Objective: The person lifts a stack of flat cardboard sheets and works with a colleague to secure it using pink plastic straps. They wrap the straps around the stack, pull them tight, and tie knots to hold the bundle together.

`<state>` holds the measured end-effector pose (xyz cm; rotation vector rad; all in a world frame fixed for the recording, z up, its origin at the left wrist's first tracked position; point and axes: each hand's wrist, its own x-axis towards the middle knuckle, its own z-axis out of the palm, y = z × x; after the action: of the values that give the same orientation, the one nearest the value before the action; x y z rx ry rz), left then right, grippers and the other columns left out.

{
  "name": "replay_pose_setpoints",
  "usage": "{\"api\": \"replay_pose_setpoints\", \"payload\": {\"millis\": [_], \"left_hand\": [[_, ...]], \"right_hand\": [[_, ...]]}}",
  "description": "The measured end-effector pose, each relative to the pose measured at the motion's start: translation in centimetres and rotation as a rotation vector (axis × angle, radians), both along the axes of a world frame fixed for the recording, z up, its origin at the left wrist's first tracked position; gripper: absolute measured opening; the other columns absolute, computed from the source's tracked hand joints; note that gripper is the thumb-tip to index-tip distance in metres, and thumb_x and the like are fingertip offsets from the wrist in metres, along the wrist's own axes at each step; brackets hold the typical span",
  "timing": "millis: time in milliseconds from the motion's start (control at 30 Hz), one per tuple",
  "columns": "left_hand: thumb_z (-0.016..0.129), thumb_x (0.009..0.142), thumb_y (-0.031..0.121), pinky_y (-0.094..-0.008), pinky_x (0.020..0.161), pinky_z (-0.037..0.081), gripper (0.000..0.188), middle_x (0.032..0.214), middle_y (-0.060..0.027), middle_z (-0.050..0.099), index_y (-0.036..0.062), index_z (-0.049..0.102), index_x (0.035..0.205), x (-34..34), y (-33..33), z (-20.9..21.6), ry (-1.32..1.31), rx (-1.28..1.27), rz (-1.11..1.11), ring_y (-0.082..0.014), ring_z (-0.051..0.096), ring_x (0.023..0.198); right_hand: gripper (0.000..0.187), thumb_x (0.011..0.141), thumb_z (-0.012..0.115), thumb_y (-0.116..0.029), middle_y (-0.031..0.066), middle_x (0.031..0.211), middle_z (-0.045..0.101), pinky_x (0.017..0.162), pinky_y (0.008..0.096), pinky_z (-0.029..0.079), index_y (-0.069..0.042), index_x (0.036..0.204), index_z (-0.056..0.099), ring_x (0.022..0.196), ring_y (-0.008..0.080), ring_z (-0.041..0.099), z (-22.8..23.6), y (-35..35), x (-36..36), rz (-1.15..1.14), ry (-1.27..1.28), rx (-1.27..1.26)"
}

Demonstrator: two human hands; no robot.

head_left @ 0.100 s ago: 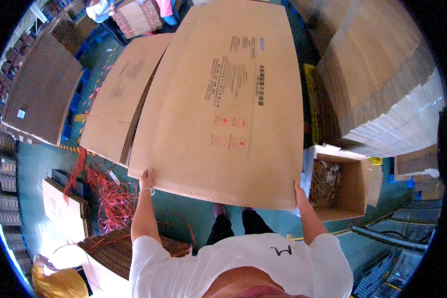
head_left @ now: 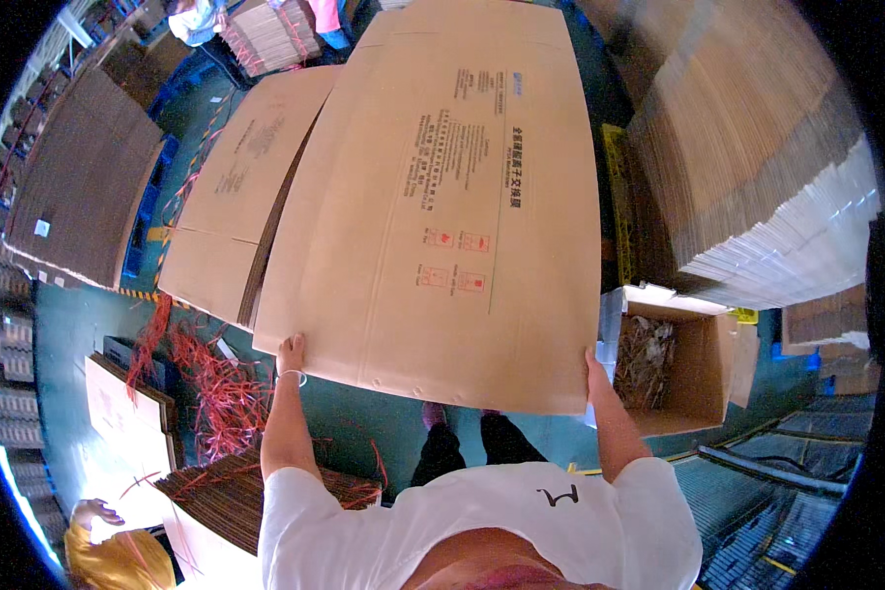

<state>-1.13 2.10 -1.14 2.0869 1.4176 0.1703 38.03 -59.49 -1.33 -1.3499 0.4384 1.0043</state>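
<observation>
The large cardboard sheet (head_left: 447,216) is hiding fingers of the right hand (head_left: 595,376); the upper picture edge is cutting off a pink-clad co-worker (head_left: 326,14).

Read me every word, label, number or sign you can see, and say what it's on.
Large flattened cardboard carton: bold black heading, smaller black text, partly illegible, blue mark, four red signs; wording not copied.
Carton stack directly left: black print, too small to read.
White T-shirt: one black mark, not copied.
White label on far-left cardboard stack: too small to read.
</observation>
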Motion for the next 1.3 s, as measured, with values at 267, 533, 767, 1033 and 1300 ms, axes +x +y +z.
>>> {"api": "replay_pose_setpoints", "payload": {"millis": [267,533,767,1033,1300], "left_hand": [[0.041,0.079,0.058,-0.0462,0.08,0.043,0.065,0.089,-0.0285,0.059,-0.0014,0.065,0.085,-2.2,2.2,-3.6,0.075,0.162,-0.123,-0.0411,0.057,0.089],[0.04,0.079,0.059,-0.0443,0.078,0.045,0.064,0.087,-0.0244,0.061,0.0003,0.065,0.087,1.7,-4.7,7.3,0.11,0.002,0.036,-0.0391,0.058,0.086],[0.044,0.077,0.058,-0.044,0.077,0.044,0.061,0.085,-0.0243,0.061,0.0004,0.064,0.081,-19.8,-1.8,-6.0,0.078,0.297,-0.201,-0.0377,0.058,0.086],[0.067,0.072,0.037,-0.0429,0.087,0.041,0.058,0.109,-0.0217,0.053,-0.0011,0.051,0.112,-17.9,-15.5,5.2,-0.107,0.18,0.453,-0.035,0.051,0.098],[0.062,0.079,0.037,-0.0322,0.058,0.045,0.036,0.083,-0.0085,0.059,0.0087,0.053,0.1,-13.3,-37.2,0.8,-0.994,-0.877,0.975,-0.0225,0.055,0.066]], "right_hand": [[0.058,0.085,0.046,-0.052,0.0088,0.116,0.055,0.089,0.0403,0.04,-0.006,0.121,0.047,0.104,0.0225,0.052,4.5,2.6,-0.7,-0.025,-0.013,0.037],[0.062,0.083,0.046,-0.055,0.0098,0.114,0.055,0.086,0.0409,0.042,-0.005,0.12,0.047,0.104,0.0237,0.052,8.5,0.8,-4.9,-0.061,-0.133,-0.14],[0.065,0.084,0.045,-0.055,0.012,0.116,0.054,0.09,0.0424,0.041,-0.004,0.124,0.043,0.102,0.0268,0.054,6.9,-1.3,-14.8,0.041,-0.016,0.025],[0.056,0.089,0.041,-0.045,0.013,0.121,0.05,0.092,0.041,0.04,-0.003,0.126,0.041,0.108,0.0286,0.05,9.3,-6.3,-25.3,-0.07,0.018,0.069],[0.05,0.086,0.049,-0.041,0.0105,0.112,0.055,0.085,0.0405,0.043,-0.004,0.12,0.046,0.099,0.0271,0.054,3.0,-8.0,-23.5,-0.109,0.038,0.085]]}}
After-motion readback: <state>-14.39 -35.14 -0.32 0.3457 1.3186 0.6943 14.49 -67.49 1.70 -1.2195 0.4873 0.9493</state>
